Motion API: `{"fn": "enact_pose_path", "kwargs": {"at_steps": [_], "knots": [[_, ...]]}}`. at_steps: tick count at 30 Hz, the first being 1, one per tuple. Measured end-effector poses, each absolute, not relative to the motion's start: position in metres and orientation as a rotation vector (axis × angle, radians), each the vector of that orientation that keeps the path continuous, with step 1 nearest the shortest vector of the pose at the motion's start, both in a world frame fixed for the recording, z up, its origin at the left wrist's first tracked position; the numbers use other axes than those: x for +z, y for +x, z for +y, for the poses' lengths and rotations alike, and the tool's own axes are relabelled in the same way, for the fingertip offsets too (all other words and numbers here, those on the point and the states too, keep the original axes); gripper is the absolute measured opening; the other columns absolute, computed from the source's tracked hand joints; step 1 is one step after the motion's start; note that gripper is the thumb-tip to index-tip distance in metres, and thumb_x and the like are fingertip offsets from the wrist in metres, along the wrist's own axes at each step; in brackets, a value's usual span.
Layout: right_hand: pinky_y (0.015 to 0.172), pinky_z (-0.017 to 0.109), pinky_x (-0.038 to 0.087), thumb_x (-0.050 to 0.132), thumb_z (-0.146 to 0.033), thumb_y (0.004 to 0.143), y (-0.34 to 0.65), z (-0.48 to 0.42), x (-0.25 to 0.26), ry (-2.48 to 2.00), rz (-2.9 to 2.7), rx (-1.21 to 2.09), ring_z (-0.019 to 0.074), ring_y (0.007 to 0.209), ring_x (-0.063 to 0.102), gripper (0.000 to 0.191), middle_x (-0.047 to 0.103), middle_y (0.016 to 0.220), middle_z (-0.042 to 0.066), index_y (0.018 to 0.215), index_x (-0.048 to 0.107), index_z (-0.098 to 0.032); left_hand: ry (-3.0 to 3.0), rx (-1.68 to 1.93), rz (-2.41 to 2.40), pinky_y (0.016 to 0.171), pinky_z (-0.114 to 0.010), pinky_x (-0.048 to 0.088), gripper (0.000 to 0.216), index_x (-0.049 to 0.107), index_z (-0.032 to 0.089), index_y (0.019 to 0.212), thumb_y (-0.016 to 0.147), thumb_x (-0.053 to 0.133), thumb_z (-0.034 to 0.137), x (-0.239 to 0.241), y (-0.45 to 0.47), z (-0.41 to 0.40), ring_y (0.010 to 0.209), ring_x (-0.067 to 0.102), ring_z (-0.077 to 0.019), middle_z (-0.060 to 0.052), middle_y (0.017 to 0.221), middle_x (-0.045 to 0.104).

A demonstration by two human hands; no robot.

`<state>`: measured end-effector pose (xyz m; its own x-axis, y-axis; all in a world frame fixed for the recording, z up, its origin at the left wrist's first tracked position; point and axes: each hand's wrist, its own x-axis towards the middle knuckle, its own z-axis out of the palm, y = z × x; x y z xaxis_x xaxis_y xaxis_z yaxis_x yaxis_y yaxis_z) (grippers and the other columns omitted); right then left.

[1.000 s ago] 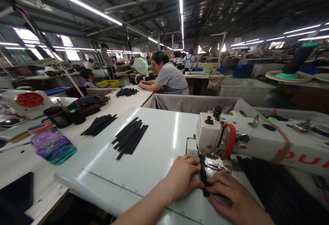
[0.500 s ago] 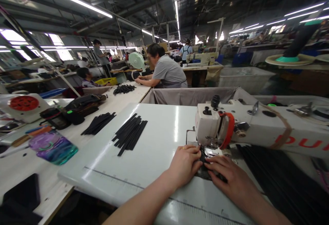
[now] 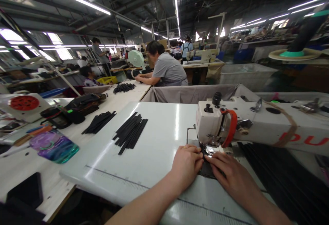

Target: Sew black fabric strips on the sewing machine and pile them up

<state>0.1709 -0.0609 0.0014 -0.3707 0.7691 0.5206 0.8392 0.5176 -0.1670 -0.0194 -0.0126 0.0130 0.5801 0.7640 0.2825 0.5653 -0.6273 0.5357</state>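
A small piece of black fabric (image 3: 207,171) lies under the needle area of a white sewing machine (image 3: 209,124). My left hand (image 3: 187,161) is closed at its left side, fingertips and thumb pressed on the fabric by the presser foot (image 3: 211,149). From the right, my right hand (image 3: 230,170) grips the same piece, its bent fingers together near the foot. Part of the fabric is hidden beneath both hands. To the right of the machine bed lie long black strips (image 3: 277,173).
Cut black strips (image 3: 131,132) form a pile on the table left of my hands, with another pile (image 3: 99,122) beyond. A purple-and-teal pouch (image 3: 53,145) and a dark phone (image 3: 25,190) lie further left. A co-worker (image 3: 168,67) leans over the far table.
The view has shifted slightly. Both hands stay at the presser foot, with the fingers moved very little on the black fabric.
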Motion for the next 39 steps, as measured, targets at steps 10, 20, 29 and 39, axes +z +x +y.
{"fn": "enact_pose_path", "kwargs": {"at_steps": [10, 20, 29, 39], "knots": [[0.069, 0.033, 0.054, 0.04, -0.025, 0.096, 0.167, -0.061, 0.001, -1.326, -2.218, -0.256, 0.0203, 0.083, 0.064, 0.03, 0.069, 0.098, 0.008, 0.107, 0.067, -0.019, 2.418, 0.81, 1.029, 0.092, -0.036, 0.045, 0.012, 0.073, 0.022, 0.087, 0.088, 0.062, 0.02, 0.008, -0.019, -0.01, 0.105, 0.061, -0.0198, -0.001, 0.111, 0.071], [0.065, 0.033, 0.055, 0.038, -0.024, 0.096, 0.164, -0.061, 0.002, -1.361, -2.21, -0.34, 0.0208, 0.08, 0.066, 0.032, 0.07, 0.098, 0.009, 0.105, 0.068, -0.019, 2.48, 0.737, 1.024, 0.091, -0.035, 0.047, 0.017, 0.073, 0.02, 0.09, 0.091, 0.056, 0.018, 0.015, -0.016, -0.009, 0.103, 0.061, -0.0203, -0.003, 0.11, 0.071], [0.074, 0.032, 0.055, 0.042, -0.028, 0.095, 0.174, -0.058, -0.015, -1.305, -2.193, -0.309, 0.0195, 0.089, 0.067, 0.029, 0.07, 0.1, 0.006, 0.107, 0.068, -0.022, 2.534, 0.709, 0.947, 0.096, -0.032, 0.047, 0.014, 0.074, 0.017, 0.091, 0.085, 0.061, 0.018, 0.009, -0.022, -0.009, 0.105, 0.062, -0.0199, -0.005, 0.109, 0.071], [0.072, 0.031, 0.056, 0.039, -0.036, 0.096, 0.17, -0.061, -0.007, -1.275, -2.123, -0.409, 0.0186, 0.083, 0.068, 0.033, 0.071, 0.092, 0.004, 0.093, 0.069, -0.022, 2.478, 0.403, 0.999, 0.117, -0.059, 0.015, 0.077, 0.052, 0.036, 0.136, 0.069, 0.067, 0.072, 0.025, -0.023, 0.036, 0.145, 0.016, -0.0381, -0.002, 0.156, 0.03]]}}
